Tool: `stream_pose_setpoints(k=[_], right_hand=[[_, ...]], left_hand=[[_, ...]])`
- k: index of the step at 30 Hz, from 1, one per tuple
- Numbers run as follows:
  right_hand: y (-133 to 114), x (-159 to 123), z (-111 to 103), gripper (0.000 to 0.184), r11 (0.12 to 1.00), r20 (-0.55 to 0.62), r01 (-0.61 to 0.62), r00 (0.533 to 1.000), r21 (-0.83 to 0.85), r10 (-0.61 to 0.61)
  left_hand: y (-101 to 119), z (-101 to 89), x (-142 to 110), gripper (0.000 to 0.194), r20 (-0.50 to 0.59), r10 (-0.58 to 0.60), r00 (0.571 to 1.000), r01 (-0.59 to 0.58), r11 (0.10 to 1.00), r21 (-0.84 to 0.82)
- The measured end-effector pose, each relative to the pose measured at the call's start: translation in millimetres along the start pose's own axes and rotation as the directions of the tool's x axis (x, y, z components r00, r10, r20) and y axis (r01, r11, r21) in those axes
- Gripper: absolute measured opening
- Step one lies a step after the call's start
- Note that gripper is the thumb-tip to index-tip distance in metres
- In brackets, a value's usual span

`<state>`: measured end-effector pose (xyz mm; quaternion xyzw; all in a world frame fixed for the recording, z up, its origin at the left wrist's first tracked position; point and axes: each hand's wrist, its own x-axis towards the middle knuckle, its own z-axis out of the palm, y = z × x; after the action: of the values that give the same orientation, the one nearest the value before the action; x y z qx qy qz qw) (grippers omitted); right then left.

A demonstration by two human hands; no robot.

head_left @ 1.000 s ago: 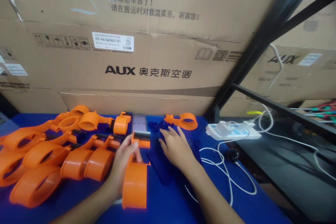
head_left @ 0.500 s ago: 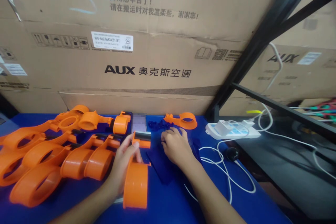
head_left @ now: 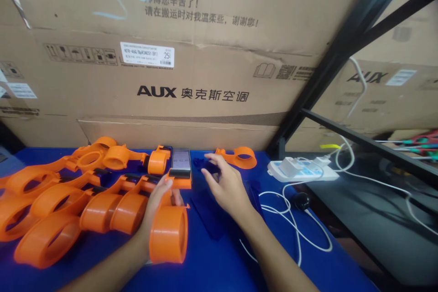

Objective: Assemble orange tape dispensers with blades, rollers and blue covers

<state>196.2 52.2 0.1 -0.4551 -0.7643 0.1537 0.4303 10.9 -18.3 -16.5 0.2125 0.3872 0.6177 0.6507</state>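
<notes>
My left hand point(head_left: 155, 210) is closed around the frame of an orange tape dispenser point(head_left: 167, 237), its wide ring toward me and its black roller at the far end. My right hand point(head_left: 227, 185) hovers over small dark blue plastic pieces point(head_left: 198, 162), thumb and index finger apart. A dark blue piece shows behind those fingertips; whether they touch it is unclear. Beneath the right hand lies a dark blue sheet or bag point(head_left: 208, 219). Just beyond the held dispenser is a phone point(head_left: 181, 159) with its screen lit.
Several orange tape dispensers point(head_left: 99, 210) crowd the table's left side. Another orange dispenser point(head_left: 244, 157) lies at the back right. A white power strip point(head_left: 301, 169) and loose white cable point(head_left: 297, 232) are on the right. A large carton point(head_left: 205, 54) stands behind; a black metal frame point(head_left: 321, 50) rises right.
The held dispenser has shifted slightly left and farther back in my left hand. My right hand has lifted from the blue pieces and its fingers have spread. The phone screen is less covered.
</notes>
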Motion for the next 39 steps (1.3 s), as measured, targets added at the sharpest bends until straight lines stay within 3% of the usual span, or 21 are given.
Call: stream_pose_setpoints(k=[2,4,8,14,20,24,27,31,39], right_hand=[[-7,-3,4,0.036,0.976,-0.027,-0.05,0.998,0.211,0.056],[-14,-7,9,0.032,0.928,0.019,-0.104,0.994,0.358,0.104],[-24,-12,15,0.031,0.859,0.104,-0.158,0.987,0.487,0.122],[-30,-14,16,0.027,0.915,0.023,-0.089,0.996,0.393,0.087],[-37,-17,17,0.017,0.964,-0.057,0.008,0.998,0.267,0.007],[-36,-17,17,0.019,0.965,-0.095,0.09,0.993,0.246,-0.068],[-34,-17,17,0.022,0.965,-0.108,0.115,0.99,0.238,-0.091],[-35,-21,19,0.028,0.958,-0.104,0.143,0.987,0.249,-0.12],[-39,-26,21,0.048,0.925,-0.008,0.224,0.973,0.309,-0.232]], left_hand=[[2,0.9,0,0.039,-0.024,-0.022,0.999,0.021,0.999,-0.028],[3,1.7,-1,0.037,-0.038,-0.031,0.999,0.029,0.999,-0.041],[2,4.0,-5,0.035,-0.068,-0.012,0.998,0.008,0.998,-0.062],[1,4.6,-4,0.036,-0.096,0.02,0.995,-0.026,0.998,-0.062],[-2,-1.8,0,0.037,-0.038,0.044,0.998,-0.045,0.999,-0.017],[-5,-2.3,5,0.037,-0.058,0.019,0.998,-0.027,0.99,-0.136],[-4,-0.3,7,0.038,0.003,0.028,1.0,-0.028,0.996,-0.085],[-4,2.9,3,0.039,0.056,0.063,0.996,-0.064,0.998,0.014],[-11,0.6,0,0.043,-0.007,0.081,0.997,-0.08,0.995,0.065]])
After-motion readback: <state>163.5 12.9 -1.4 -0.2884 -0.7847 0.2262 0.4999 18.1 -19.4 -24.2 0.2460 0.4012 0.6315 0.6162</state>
